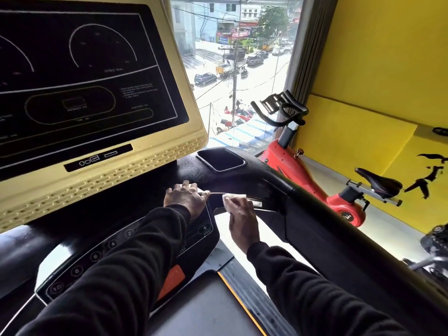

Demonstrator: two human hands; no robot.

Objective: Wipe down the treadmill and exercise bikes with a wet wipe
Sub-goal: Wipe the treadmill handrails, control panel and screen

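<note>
head view: wipe [233, 199], white and crumpled, lies against the black handrail [261, 187] of the treadmill [315, 229], just right of the console's button panel [116, 243]. right hand [241, 220] pinches the wipe between curled fingers and thumb, pressing it onto the rail's inner face. left hand [185, 197] rests palm down on the console edge just beside the wipe, fingers relaxed and spread, grasping nothing. both arms wear black sleeves. button panel carries numbered round keys and a speed key near the left wrist. above it stands a cream-framed display [80, 76], screen dark with white outline graphics. a rectangular tray recess [221, 160] sits in the console top beyond the hands. right of the treadmill, well apart, stands a red bike [312, 185] with black handlebars and saddle, against a yellow wall [378, 69]. a window [237, 69] shows a street with cars.
</note>
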